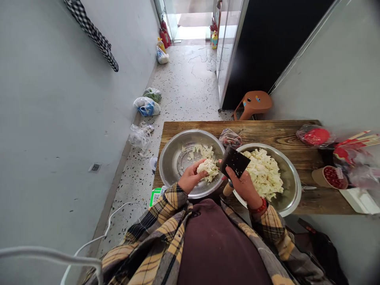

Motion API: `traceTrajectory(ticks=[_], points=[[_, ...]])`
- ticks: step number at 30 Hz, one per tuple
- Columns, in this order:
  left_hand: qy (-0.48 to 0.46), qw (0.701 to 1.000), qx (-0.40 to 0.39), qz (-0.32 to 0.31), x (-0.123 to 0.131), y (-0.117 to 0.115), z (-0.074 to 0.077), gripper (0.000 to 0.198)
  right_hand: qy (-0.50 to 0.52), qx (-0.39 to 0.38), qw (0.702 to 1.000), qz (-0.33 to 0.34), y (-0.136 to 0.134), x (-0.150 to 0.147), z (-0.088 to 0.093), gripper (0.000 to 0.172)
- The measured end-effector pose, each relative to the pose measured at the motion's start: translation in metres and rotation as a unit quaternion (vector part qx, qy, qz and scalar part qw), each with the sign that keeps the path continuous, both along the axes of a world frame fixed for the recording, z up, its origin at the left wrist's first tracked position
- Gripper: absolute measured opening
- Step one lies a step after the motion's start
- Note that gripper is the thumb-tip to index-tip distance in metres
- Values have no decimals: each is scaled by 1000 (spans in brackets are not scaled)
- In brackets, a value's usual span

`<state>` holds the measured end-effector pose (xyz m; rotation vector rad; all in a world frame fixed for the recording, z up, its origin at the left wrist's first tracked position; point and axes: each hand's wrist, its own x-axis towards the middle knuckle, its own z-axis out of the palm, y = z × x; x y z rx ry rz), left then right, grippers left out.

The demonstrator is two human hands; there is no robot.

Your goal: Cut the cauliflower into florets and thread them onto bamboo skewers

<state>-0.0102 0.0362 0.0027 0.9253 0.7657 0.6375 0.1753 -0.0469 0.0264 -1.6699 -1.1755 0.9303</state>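
Note:
My left hand (191, 177) is closed around a cauliflower piece (208, 168), over the near right part of a steel basin (170, 152). Small cut florets (203, 151) lie inside that basin. In my right hand (242, 186) is a cleaver (235, 160) with a dark broad blade and a wooden handle; the thumb presses on the blade. The blade stands just right of the cauliflower piece; whether they touch I cannot tell. Right of the cleaver, a second steel basin (292, 190) holds a heap of cut cauliflower (264, 172).
Both basins stand on a wooden table (276, 132). A bagged item (230, 137) lies behind them. To the right are a paper cup of red beads or berries (331, 177), wrapped red things (316, 135) and sticks. An orange stool (253, 103) stands beyond the table; bags (147, 106) line the left wall.

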Motion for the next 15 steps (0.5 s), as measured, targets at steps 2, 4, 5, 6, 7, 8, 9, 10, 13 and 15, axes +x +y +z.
traceTrajectory(ticks=[2,4,5,6,7,8,9,10,13,15], points=[[35,999,40,0,5,2,2,61,-45,8,998,36,-10,7,4,37],[71,993,89,-9,10,2,4,60,-87,38,993,74,-18,9,7,32],[87,990,113,-13,13,2,5,60,-107,55,989,86,-21,10,9,31],[101,985,136,-16,15,1,7,59,-125,70,985,93,-23,10,10,30],[115,981,158,-19,17,1,8,59,-140,83,982,98,-24,10,11,30],[128,975,179,-21,20,0,10,59,-153,93,979,101,-25,10,12,30],[142,969,198,-25,22,-2,11,59,-165,101,975,105,-25,10,13,30],[156,963,216,-28,24,-3,13,58,-174,108,972,111,-25,12,14,29],[194,943,267,-39,30,-6,20,55,-190,125,965,131,-26,18,14,29],[214,930,294,-47,34,-8,25,53,-188,135,962,142,-27,23,13,30]])
